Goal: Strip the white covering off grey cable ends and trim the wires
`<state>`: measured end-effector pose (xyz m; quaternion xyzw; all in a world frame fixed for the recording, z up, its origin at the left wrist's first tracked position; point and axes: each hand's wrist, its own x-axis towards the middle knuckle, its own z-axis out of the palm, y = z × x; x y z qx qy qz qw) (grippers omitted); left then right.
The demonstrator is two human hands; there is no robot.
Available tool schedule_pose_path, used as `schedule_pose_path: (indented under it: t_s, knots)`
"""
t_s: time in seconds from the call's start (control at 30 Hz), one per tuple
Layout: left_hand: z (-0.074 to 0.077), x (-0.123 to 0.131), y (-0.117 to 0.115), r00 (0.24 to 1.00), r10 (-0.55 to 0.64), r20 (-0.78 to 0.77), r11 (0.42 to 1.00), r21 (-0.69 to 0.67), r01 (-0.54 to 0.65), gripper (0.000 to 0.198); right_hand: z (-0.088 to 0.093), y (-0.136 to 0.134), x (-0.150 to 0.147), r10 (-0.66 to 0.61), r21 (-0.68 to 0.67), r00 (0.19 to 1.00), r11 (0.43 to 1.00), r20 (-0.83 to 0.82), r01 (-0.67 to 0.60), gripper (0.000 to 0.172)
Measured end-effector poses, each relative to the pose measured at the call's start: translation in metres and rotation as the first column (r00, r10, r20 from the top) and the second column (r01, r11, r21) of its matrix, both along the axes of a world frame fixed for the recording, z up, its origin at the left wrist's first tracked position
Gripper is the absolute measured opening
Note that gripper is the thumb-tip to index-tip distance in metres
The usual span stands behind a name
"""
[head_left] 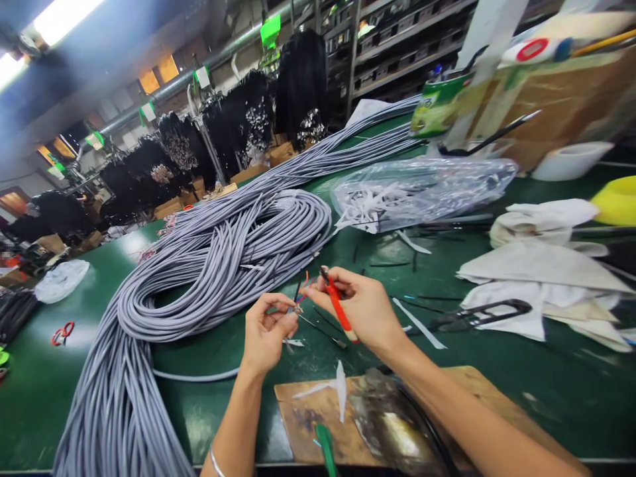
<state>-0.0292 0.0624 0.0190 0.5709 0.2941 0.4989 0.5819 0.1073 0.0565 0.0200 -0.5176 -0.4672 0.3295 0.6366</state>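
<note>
My left hand (267,329) is closed in a pinch on the end of a grey cable (199,377), where thin coloured wires (304,286) fan out. My right hand (365,306) is wrapped round a small red-handled cutter (338,309), its tip touching those wires just right of the left fingers. Both hands hover over the green table (521,377). The cable runs left under my left wrist towards a big bundle of grey cables (223,258).
A wooden board (308,417) with paper scraps lies at the near edge. Black-handled scissors (477,315) rest on white cloths (541,271) at the right. A clear plastic bag (422,189) sits behind, a yellow object (619,199) far right, red snips (62,332) far left.
</note>
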Motion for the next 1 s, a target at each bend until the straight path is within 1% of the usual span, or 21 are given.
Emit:
schedule_pose_path:
  t_s: [0.07,0.1,0.13,0.17,0.23,0.3,0.4,0.57,0.7,0.8,0.9,1.0]
  knots:
    - [0.001,-0.002,0.000,0.999,0.015,0.031,0.998,0.055,-0.017,0.025,-0.001,0.000,-0.002,0.130,-0.049,0.991,0.991,0.043,-0.128,0.043]
    - [0.001,-0.004,0.001,0.998,0.045,0.035,0.994,0.096,-0.048,0.024,0.000,-0.001,-0.004,0.159,-0.054,0.982,0.987,0.105,-0.154,0.042]
    - [0.001,-0.006,0.002,0.995,0.092,0.036,0.985,0.143,-0.096,0.024,0.000,-0.002,-0.005,0.141,-0.036,0.972,0.990,0.186,-0.136,0.041]
    - [0.002,-0.008,0.002,0.988,0.149,0.036,0.969,0.192,-0.153,0.024,0.002,-0.004,-0.006,0.085,0.009,0.958,0.996,0.274,-0.091,0.038]
    - [0.004,-0.013,0.004,0.963,0.268,0.026,0.922,0.284,-0.264,0.023,0.004,-0.008,-0.006,-0.066,0.142,0.907,0.990,0.415,0.007,0.033]
    - [0.007,-0.017,0.004,0.939,0.344,0.010,0.876,0.357,-0.324,0.020,0.005,-0.011,-0.004,-0.143,0.253,0.861,0.967,0.487,0.018,0.030]
    - [0.011,-0.019,0.001,0.935,0.354,-0.038,0.850,0.430,-0.305,0.018,0.001,-0.012,-0.002,-0.152,0.309,0.814,0.950,0.560,-0.036,0.027]
    - [0.012,-0.017,-0.002,0.931,0.339,-0.135,0.845,0.479,-0.238,0.022,-0.009,-0.008,0.002,-0.145,0.283,0.741,0.957,0.656,-0.063,0.020]
    - [0.011,-0.017,0.000,0.940,0.289,-0.182,0.874,0.450,-0.182,0.022,-0.012,-0.008,0.003,-0.139,0.272,0.673,0.957,0.726,-0.097,0.015]
    - [0.010,-0.018,0.002,0.952,0.240,-0.192,0.898,0.417,-0.142,0.025,-0.013,-0.009,0.003,-0.100,0.228,0.632,0.966,0.768,-0.125,0.014]
    - [0.008,-0.017,0.003,0.955,0.241,-0.174,0.898,0.414,-0.151,0.027,-0.014,-0.009,0.002,-0.029,0.162,0.599,0.972,0.800,-0.170,0.015]
    - [0.008,-0.016,0.003,0.951,0.258,-0.172,0.897,0.408,-0.170,0.028,-0.016,-0.010,0.002,-0.013,0.138,0.573,0.975,0.819,-0.174,0.017]
